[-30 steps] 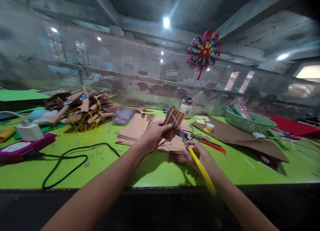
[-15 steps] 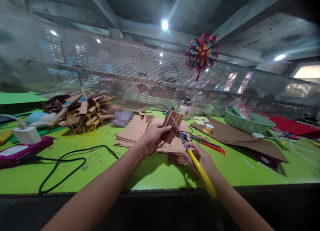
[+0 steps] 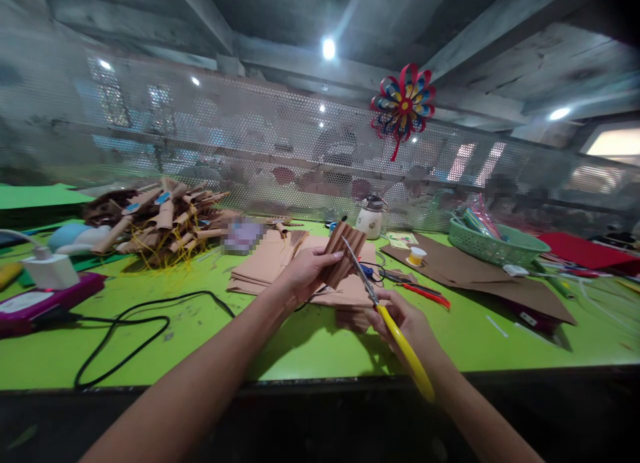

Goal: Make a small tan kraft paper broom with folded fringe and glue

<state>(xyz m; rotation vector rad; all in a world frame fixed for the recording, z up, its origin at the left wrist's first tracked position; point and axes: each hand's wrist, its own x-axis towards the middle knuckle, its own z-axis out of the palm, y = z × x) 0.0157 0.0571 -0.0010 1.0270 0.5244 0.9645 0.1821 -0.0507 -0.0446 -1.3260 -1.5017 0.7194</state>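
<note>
Left hand (image 3: 304, 274) grips pleated brown paper (image 3: 344, 252); right hand (image 3: 407, 321) grasps yellow scissors (image 3: 390, 319), blades at the paper's edge

Both arms bare: left forearm (image 3: 200, 383) and right forearm (image 3: 480, 416) uncovered from the bottom edge of the frame up to the wrists. Left hand (image 3: 305, 273) and right hand (image 3: 405, 319) bare too (nails too small and blurred to tell). Forearms slim and smooth. Upper arms cut off by the frame, so clothing can't be told.
</note>
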